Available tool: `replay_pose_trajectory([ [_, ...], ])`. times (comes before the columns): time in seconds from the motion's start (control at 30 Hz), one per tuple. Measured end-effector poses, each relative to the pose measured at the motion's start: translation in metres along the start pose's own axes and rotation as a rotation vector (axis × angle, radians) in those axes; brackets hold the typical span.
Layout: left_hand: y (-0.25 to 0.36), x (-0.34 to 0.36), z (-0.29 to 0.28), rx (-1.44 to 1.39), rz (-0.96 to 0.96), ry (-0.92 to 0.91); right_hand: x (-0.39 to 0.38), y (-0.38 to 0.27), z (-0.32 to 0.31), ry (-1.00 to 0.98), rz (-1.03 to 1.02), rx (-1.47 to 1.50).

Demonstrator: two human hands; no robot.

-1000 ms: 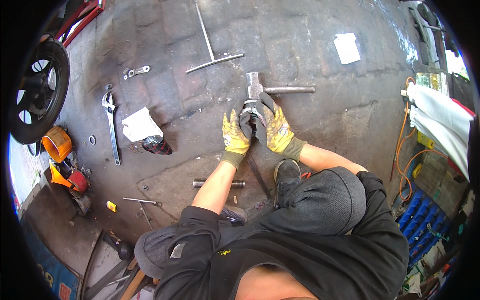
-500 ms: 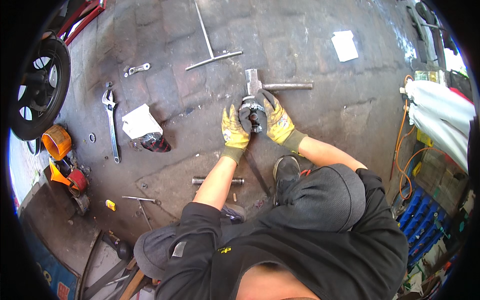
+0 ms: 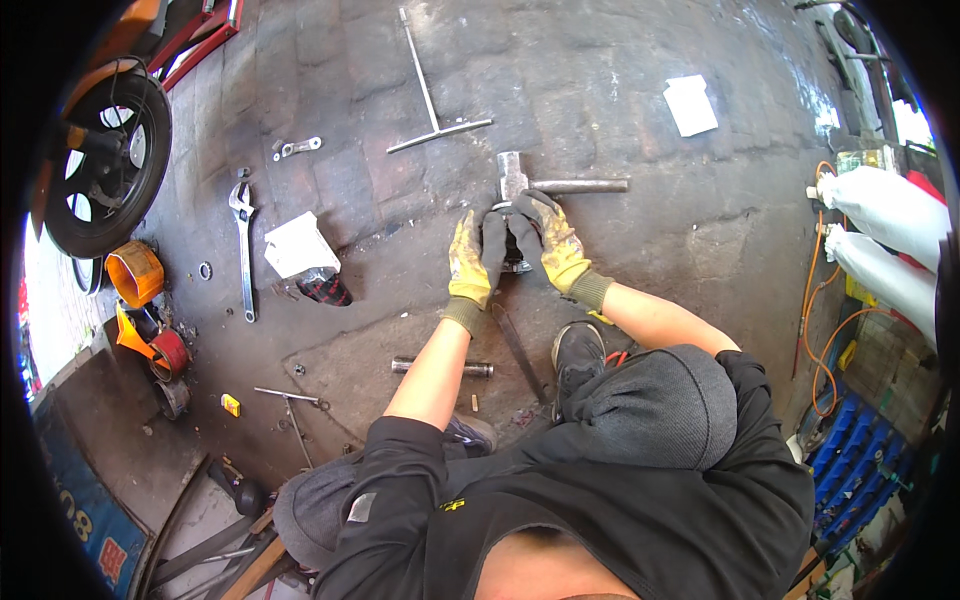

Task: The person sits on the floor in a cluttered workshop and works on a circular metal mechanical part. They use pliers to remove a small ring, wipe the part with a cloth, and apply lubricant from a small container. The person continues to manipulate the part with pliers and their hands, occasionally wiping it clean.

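Both my hands wear yellow gloves with dark, stained fingers. Between them is a dark metal part [image 3: 516, 266], mostly hidden; only its lower end and a little of its middle show. Along its left side, my left hand [image 3: 476, 258] is closed on it, fingers pointing away from me. My right hand [image 3: 556, 245] curls over its upper right side. Just beyond my fingers lies a hammer [image 3: 513, 178], its head pointing away and its metal handle stretching right. The right fingertips are close to the hammer head; I cannot tell if they touch it.
On the dark floor lie a T-shaped bar [image 3: 437, 133], an adjustable wrench [image 3: 246, 250], a white cloth or paper [image 3: 300, 246], a metal tube [image 3: 442, 367] and a flat bar [image 3: 517, 348]. A wheel [image 3: 108, 165] stands far left. Orange hose [image 3: 806, 290] and blue bins [image 3: 858, 450] are right.
My fingers have closed further over the metal part and cover more of it. The whole view has shifted slightly, so the floor items sit a little lower and further right.
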State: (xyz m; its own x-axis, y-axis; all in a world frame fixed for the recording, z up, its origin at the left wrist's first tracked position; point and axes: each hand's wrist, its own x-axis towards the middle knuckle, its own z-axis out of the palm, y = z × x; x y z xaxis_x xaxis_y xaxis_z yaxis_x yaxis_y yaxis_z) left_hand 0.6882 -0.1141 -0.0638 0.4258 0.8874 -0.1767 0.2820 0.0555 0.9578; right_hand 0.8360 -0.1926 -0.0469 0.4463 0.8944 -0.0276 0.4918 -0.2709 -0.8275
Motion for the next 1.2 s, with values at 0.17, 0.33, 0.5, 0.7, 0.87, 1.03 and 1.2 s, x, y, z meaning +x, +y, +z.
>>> replay_pose_trajectory([
  [0.17,0.009,0.01,0.005,0.138,-0.01,0.036,0.005,-0.011,0.004,0.025,0.206,0.037],
  [0.33,-0.007,0.009,0.016,0.055,-0.118,0.091,0.01,-0.01,0.004,-0.021,0.263,-0.061],
  [0.5,-0.013,0.004,0.017,-0.045,-0.082,0.163,0.013,-0.01,0.005,-0.021,0.172,-0.137],
  [0.7,0.01,0.005,0.012,0.058,-0.258,0.16,0.033,-0.021,-0.001,-0.088,0.247,-0.206],
  [0.87,0.008,0.014,0.002,-0.099,-0.264,-0.015,0.03,-0.016,-0.021,-0.208,0.225,0.232],
  [1.03,0.007,0.017,-0.012,-0.277,-0.318,-0.077,-0.005,-0.001,-0.062,-0.201,0.371,0.146],
  [1.2,0.022,0.02,-0.024,-0.196,-0.262,-0.269,-0.022,0.021,-0.091,-0.536,0.35,-0.178],
])
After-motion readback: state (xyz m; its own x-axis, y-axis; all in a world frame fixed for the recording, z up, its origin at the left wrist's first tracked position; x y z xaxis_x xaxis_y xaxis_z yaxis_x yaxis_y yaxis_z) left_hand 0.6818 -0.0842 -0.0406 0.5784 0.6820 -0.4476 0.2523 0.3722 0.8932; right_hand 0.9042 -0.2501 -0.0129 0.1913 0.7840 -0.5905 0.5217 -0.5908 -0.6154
